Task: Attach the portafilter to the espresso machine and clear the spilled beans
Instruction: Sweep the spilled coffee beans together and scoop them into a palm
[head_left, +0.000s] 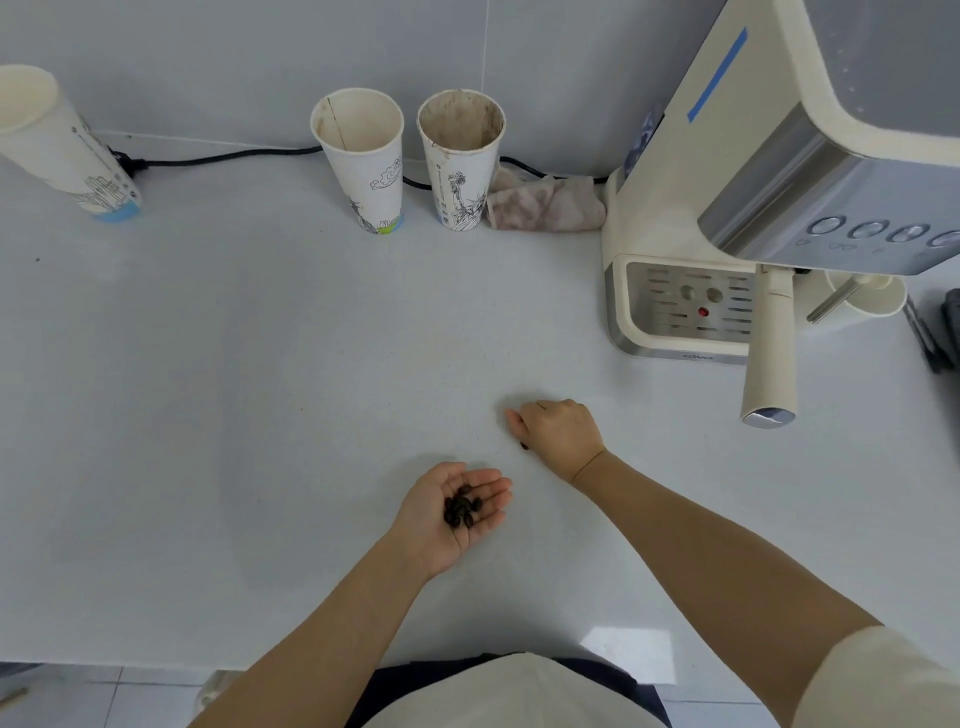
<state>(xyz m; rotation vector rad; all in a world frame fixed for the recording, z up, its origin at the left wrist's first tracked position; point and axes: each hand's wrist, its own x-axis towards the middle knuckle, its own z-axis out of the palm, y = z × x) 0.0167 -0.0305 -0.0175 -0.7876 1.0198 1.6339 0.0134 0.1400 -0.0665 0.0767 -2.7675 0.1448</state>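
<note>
Three paper cups stand on the counter: one at the far left (67, 150) and two near the middle, a cleaner one (361, 156) and a stained one (460, 156). There is one coffee machine (753, 182), one crumpled cloth (545, 202) and one black cable (218, 156). Two hands show, the left hand (447, 512) cupping a small heap of beans (461, 512), too clustered to count, and the right hand (558, 434) with one bean (524, 446) beside it.

A small heap of coffee beans (461, 512) is being cupped in the upturned left hand (451, 512) above the counter (260, 389) near its front edge. Just beside it, the right hand (558, 436) is being pressed knuckles-up on the counter, one bean (524, 446) showing under it. The portafilter (770, 353) is being carried by the espresso machine (779, 171) at the right edge
</note>
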